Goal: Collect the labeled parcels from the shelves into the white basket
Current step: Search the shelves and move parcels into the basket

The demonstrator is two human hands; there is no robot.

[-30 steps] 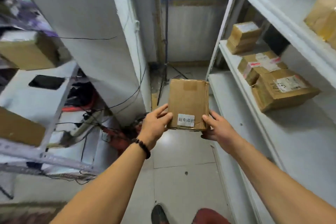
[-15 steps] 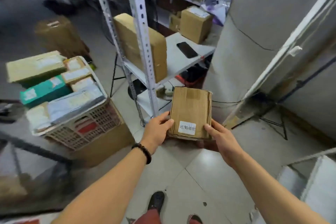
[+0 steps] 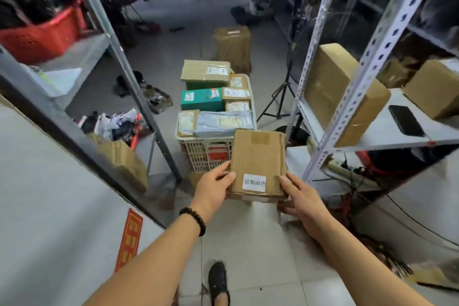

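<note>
I hold a flat brown cardboard parcel (image 3: 257, 156) with a small white label near its lower edge. My left hand (image 3: 214, 187) grips its left side and my right hand (image 3: 299, 196) grips its right side. Straight ahead on the floor stands the white basket (image 3: 202, 154), its lattice front just beyond the parcel. Several labeled parcels fill it, among them a green box (image 3: 201, 99) and a grey mailer bag (image 3: 223, 120). The held parcel hides the basket's near right corner.
A metal shelf rack (image 3: 357, 74) on the right carries brown boxes (image 3: 332, 92) and a black phone (image 3: 406, 120). A left rack post (image 3: 129, 67) slants beside the basket, with a red basket (image 3: 42, 35) above. A wrapped carton (image 3: 233, 45) stands behind. A tripod (image 3: 280, 92) stands right of the basket.
My view has swung left from the shelf aisle to face the white basket, which now lies straight ahead and close. Both hands keep the same grip on the parcel.
</note>
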